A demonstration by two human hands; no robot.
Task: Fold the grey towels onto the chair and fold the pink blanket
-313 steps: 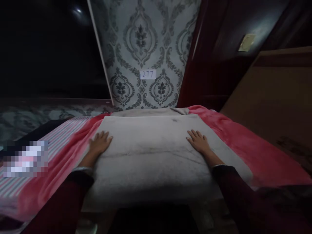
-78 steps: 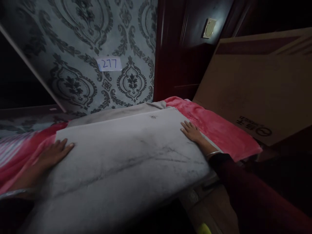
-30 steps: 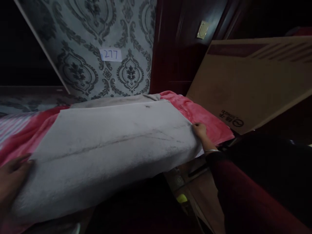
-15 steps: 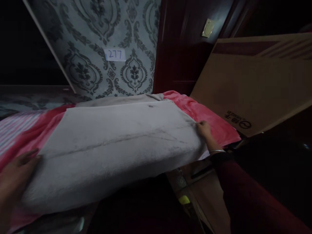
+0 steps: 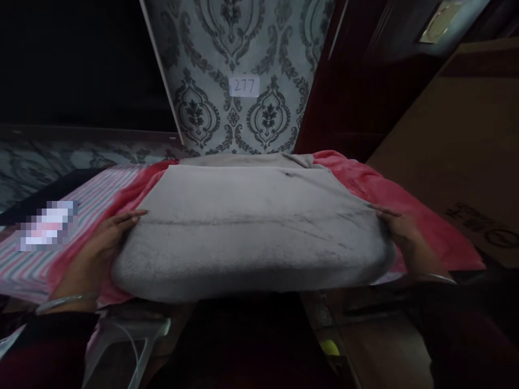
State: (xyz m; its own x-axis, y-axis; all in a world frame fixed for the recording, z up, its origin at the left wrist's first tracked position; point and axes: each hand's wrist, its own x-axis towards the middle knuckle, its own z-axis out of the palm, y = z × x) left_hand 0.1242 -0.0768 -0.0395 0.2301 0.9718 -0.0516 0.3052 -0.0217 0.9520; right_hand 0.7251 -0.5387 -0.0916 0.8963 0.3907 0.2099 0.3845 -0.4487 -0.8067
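Observation:
A grey plush cloth (image 5: 251, 216) lies across the surface in front of me, its near part bulging and sagging at the front edge. A crease runs across its middle, and a small dark mark shows near the far edge. My left hand (image 5: 107, 235) pinches the cloth's left edge near the crease, fingers pressed together. At the opposite edge, about level with it, my right hand (image 5: 401, 232) holds the cloth between thumb and fingers. Beneath the grey cloth spreads a pink-red blanket (image 5: 413, 216), showing on both sides. Another grey fold (image 5: 243, 160) lies behind.
To the left is a striped cloth (image 5: 109, 194) with a blurred-out item on it. A dark screen (image 5: 81, 65) stands at the back left. A cardboard box (image 5: 458, 146) leans at the right. Below are a pale plastic stool (image 5: 156, 329) and something yellow (image 5: 329, 347).
The view has turned left, so the scene sits further right. My left hand has come further into view along the left edge. My right hand still holds the right edge.

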